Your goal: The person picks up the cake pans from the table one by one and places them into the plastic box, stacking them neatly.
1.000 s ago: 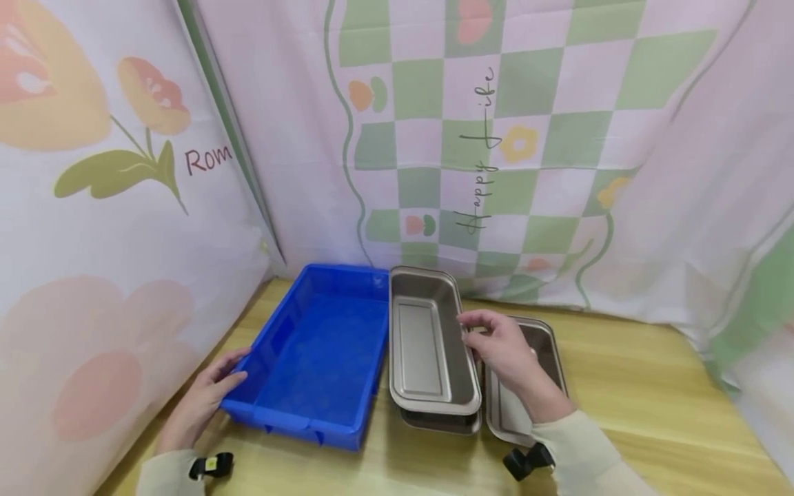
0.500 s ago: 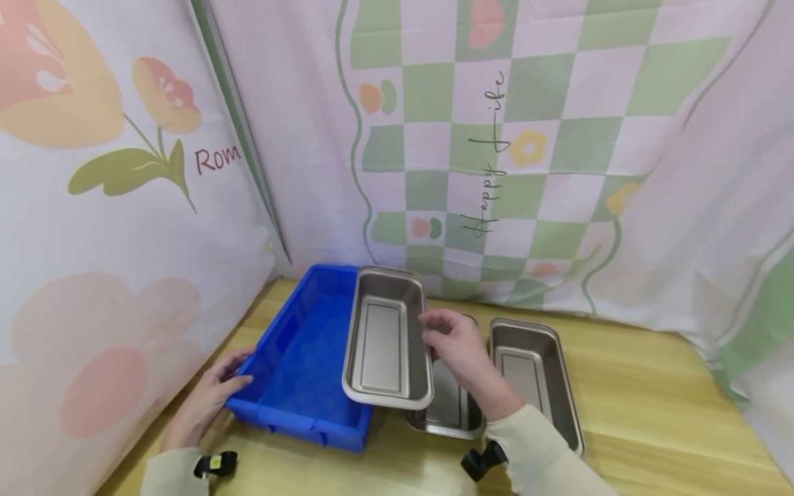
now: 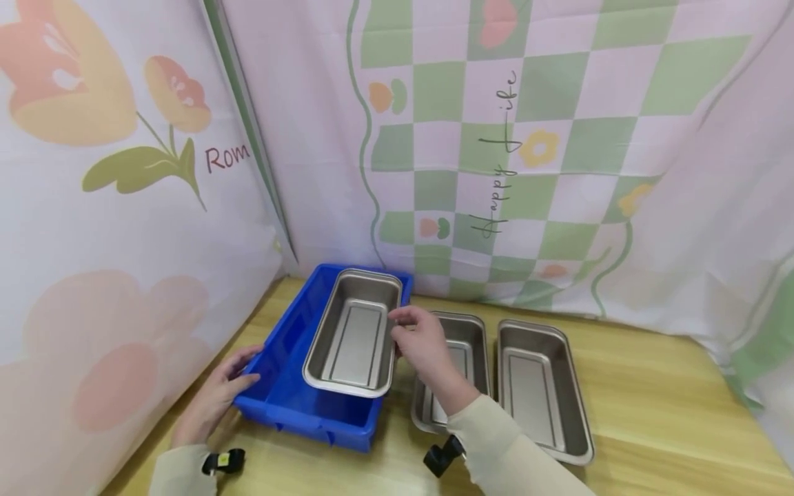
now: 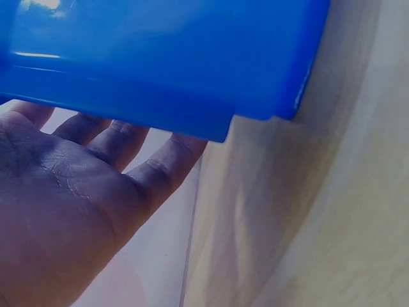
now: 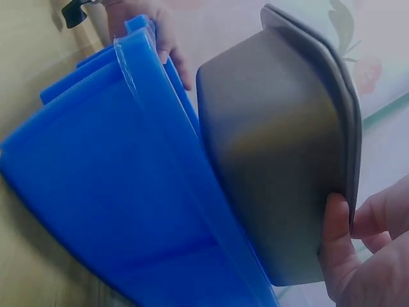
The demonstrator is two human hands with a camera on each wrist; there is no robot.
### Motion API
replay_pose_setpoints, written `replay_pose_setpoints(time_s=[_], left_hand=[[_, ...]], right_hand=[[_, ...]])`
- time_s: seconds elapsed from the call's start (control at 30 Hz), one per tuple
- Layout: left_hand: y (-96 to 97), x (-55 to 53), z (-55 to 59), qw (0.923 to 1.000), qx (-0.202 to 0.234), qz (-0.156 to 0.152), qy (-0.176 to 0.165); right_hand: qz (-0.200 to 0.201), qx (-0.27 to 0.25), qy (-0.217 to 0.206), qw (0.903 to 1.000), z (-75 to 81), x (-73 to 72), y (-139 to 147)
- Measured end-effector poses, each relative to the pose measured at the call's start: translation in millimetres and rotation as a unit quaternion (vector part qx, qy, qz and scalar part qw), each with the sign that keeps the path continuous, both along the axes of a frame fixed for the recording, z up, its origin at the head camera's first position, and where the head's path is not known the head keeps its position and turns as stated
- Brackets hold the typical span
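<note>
My right hand [image 3: 424,344] pinches the right rim of a metal loaf pan [image 3: 356,337], thumb and fingers on either side of the edge. The pan overlaps the blue plastic bin [image 3: 310,421] in the head view; the right wrist view shows the pan's outer side [image 5: 268,147] just over the bin's wall [image 5: 128,173]. At the bin's left side, my left hand [image 3: 217,396] grips the rim, thumb toward the inside; in the left wrist view its fingers [image 4: 163,169] reach under the blue edge, tips hidden.
Two more loaf pans stand right of the bin: one [image 3: 422,406] partly behind my right forearm, another [image 3: 533,386] farther right. Printed curtains [image 3: 322,138] hang at the back and left of the wooden table [image 3: 657,399].
The right hand has carried the loaf pan left, from above another pan to over the bin. Two pans are uncovered on the right. The left hand has stayed on the bin's rim.
</note>
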State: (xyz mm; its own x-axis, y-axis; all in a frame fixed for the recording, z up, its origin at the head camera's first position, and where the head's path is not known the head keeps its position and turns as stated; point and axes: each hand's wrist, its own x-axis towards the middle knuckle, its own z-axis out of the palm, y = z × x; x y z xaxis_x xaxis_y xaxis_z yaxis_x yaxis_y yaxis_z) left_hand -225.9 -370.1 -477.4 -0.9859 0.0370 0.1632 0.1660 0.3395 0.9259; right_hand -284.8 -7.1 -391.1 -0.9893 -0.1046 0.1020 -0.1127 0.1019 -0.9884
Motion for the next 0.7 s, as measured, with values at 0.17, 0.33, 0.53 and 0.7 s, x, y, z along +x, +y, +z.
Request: replay_pose_setpoints(time_s=[0.17, 0.33, 0.53, 0.7], left_hand=[[0.7, -2.1, 3.2, 1.0000, -0.004, 0.002, -0.004], [0.8, -1.1, 4.6, 0.9999, -0.005, 0.006, -0.006], [2.3, 0.9, 3.8, 0.9999, -0.009, 0.008, -0.004], [2.7, 1.4, 5.3, 0.9999, -0.004, 0.009, -0.013]], right_hand=[[-0.011, 0.004, -0.006, 0.9999, -3.2, -6.7, -16.2], [-0.011, 0.011, -0.015, 0.9998, -9.9, -17.5, -31.8], [-0.009, 0.040, -0.015, 0.9990, -18.2, -27.0, -41.0], [0.003, 0.091, -0.017, 0.9957, -19.1, -31.1, -44.9]])
